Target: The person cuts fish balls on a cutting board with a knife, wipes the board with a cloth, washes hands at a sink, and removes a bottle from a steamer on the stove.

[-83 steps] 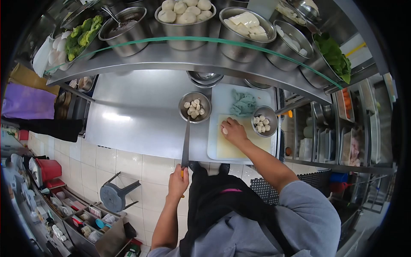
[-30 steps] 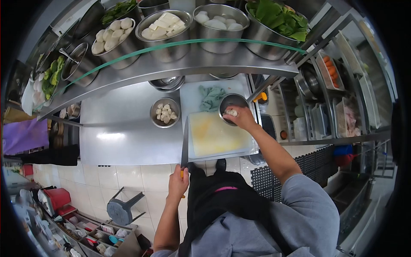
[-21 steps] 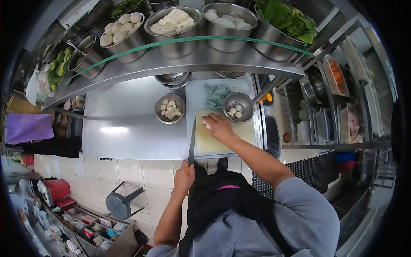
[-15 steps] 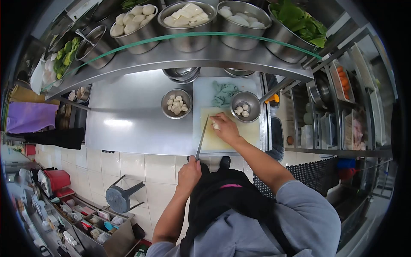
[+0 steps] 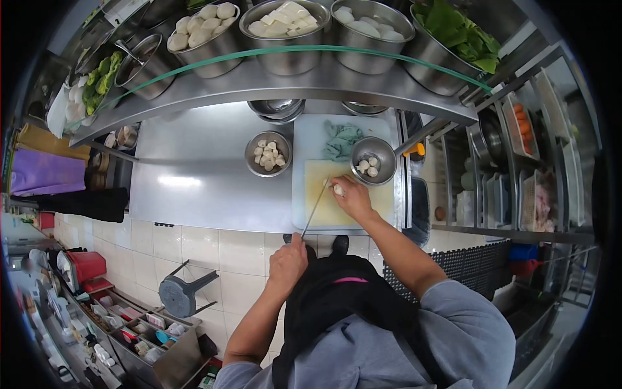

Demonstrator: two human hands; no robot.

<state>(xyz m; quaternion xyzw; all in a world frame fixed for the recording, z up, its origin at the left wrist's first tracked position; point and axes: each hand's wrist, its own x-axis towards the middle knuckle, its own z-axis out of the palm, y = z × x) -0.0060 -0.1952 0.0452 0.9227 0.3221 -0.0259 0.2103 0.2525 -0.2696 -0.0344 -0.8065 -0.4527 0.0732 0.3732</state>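
My left hand [image 5: 288, 262] is closed around the handle of a long knife [image 5: 313, 212], held over the front edge of the counter. The blade slants up and right across a yellow cutting board [image 5: 340, 214], its tip close to my right fingers. In my right hand [image 5: 354, 198] is a white mushroom [image 5: 339, 190], partly hidden by the fingers. A small pale piece [image 5: 326, 183] shows at the knife tip. Just beyond that hand stands a steel bowl [image 5: 387, 155] with several whole mushrooms [image 5: 369, 166]. Farther left, another steel bowl [image 5: 249, 165] holds several mushrooms [image 5: 268, 155].
A green cloth [image 5: 342, 141] lies on the larger white board [image 5: 299, 129] beneath the yellow one. Overhead, a steel shelf [image 5: 272, 89] carries several full steel pots [image 5: 288, 58]. At right are racks with trays [image 5: 544, 201]. A grey stool [image 5: 179, 296] stands on the floor behind left.
The knife tip has swung to the right, so the blade slants more. My right hand has shifted slightly right and nearer to me with the mushroom.
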